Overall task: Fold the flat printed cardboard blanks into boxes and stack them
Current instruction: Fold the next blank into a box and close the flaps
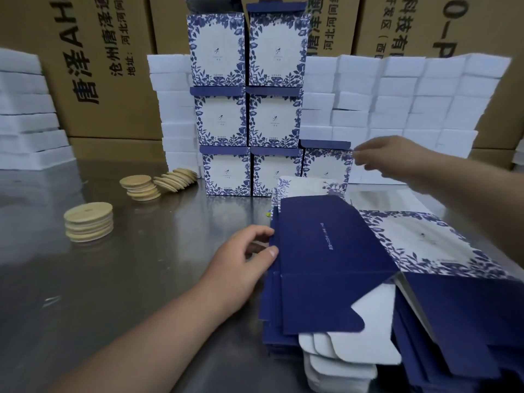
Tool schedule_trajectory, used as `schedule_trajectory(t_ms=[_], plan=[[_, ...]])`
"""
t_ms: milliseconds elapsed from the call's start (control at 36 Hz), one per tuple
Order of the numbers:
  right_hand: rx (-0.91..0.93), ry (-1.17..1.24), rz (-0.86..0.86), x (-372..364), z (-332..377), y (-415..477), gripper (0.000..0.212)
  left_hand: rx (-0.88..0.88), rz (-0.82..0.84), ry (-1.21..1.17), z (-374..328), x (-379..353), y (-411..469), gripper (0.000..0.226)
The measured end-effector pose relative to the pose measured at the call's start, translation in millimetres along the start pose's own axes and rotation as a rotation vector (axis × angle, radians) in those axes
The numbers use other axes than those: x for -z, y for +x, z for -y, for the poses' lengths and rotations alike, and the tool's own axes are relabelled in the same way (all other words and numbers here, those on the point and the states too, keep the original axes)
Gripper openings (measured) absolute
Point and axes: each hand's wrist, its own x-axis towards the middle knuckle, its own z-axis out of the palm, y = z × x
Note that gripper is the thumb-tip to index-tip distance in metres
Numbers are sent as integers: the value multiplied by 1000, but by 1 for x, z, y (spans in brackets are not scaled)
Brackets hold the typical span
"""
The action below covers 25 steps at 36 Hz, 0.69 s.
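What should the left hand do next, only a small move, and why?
Probably lift the top blank clear of the pile: the left hand pinches its left edge, and the right hand is away at the third bottom-row box.

Widest lane: bare table [127,279], front-left to centre, in from the near edge. Disc stacks [88,222] sit left of it, well apart from the blanks [334,265], which fill the front-right. Left hand [243,259] grips the blanks' left edge, so that side is taken. Only a narrow strip of table shows between the blanks and the box stack [246,117]. The stack is two wide, three high. A lone box [326,165] stands just beside its bottom row, with free room above. Right hand [388,157] is at that box's top right corner, grip unclear. Foam blocks [397,109] wall off the back, a foam pile [25,123] blocks far left, cartons [107,66] behind.
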Motion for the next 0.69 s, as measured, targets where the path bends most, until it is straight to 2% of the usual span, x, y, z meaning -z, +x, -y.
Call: schedule_trajectory(t_ms=[111, 222, 361, 472, 611, 695], plan=[[-31, 145, -88, 27, -28, -57, 9, -38, -6, 68, 0, 1, 0, 28], [-98, 349, -182, 38, -62, -99, 9, -85, 7, 131, 0, 2, 0, 17], [-213, 572, -217, 26, -82, -112, 12, -127, 33, 195, 3, 3, 0, 25], [-331, 627, -303, 28, -88, -116, 11, -89, 16, 105, 8, 3, 1, 32], [-550, 657, -150, 18, -88, -116, 24, 151, 37, -179, 12, -1, 3, 27], [-550, 696, -50, 13, -82, -118, 27, 252, 47, -302, 17, -3, 9, 24]])
